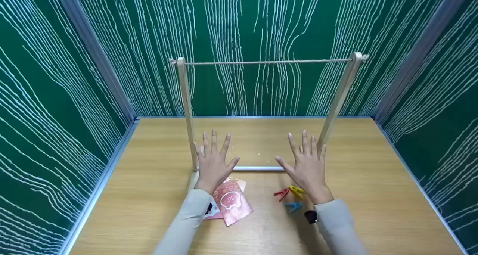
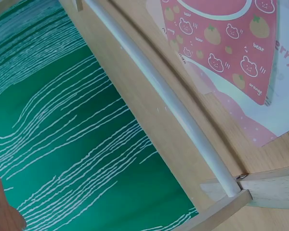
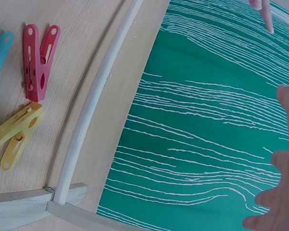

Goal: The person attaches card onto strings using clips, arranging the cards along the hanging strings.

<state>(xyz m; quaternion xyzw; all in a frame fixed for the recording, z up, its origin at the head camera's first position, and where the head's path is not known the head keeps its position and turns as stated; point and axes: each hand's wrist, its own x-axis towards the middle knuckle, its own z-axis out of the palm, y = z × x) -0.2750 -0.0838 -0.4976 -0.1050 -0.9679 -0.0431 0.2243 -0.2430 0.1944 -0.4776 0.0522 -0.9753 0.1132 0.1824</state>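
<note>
Both hands are held out palm down with fingers spread, and neither holds anything. The left hand point(image 1: 214, 165) is beside the left post of a wooden frame point(image 1: 186, 109), above some pink printed cards or booklets point(image 1: 234, 204). The right hand point(image 1: 309, 169) overlaps the foot of the right post. Near its wrist lie a red clothespin point(image 1: 282, 193), a yellow clothespin point(image 1: 297, 191) and a blue clothespin point(image 1: 293, 207). In the left wrist view the top pink booklet point(image 2: 216, 43) shows bear faces and oranges. The right wrist view shows the red clothespin point(image 3: 38, 62) close to the yellow one point(image 3: 18, 132).
A string point(image 1: 269, 62) is tied between the tops of the two posts. Low down, a white rod point(image 1: 258, 168) joins them. Green walls with wavy white lines point(image 1: 231, 42) enclose the wooden table point(image 1: 149, 195) at the back and sides.
</note>
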